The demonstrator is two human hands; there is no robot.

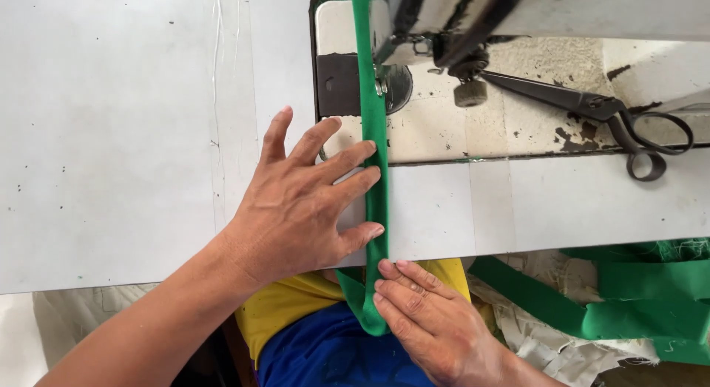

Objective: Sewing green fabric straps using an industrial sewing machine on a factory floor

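Observation:
A narrow green fabric strip (373,128) runs from under the sewing machine's presser foot (381,84) straight toward me across the white table and over its front edge. My left hand (303,202) lies flat on the table with its fingers spread, the fingertips pressing the strip's left edge. Below the table edge, my right hand (429,320) pinches the folded lower end of the strip between thumb and fingers.
Black scissors (599,110) lie on the worn machine bed (518,113) at the right. More green fabric (643,298) is heaped at the lower right over pale cloth. The white table (111,136) stretches wide to the left. My yellow and blue clothing shows below.

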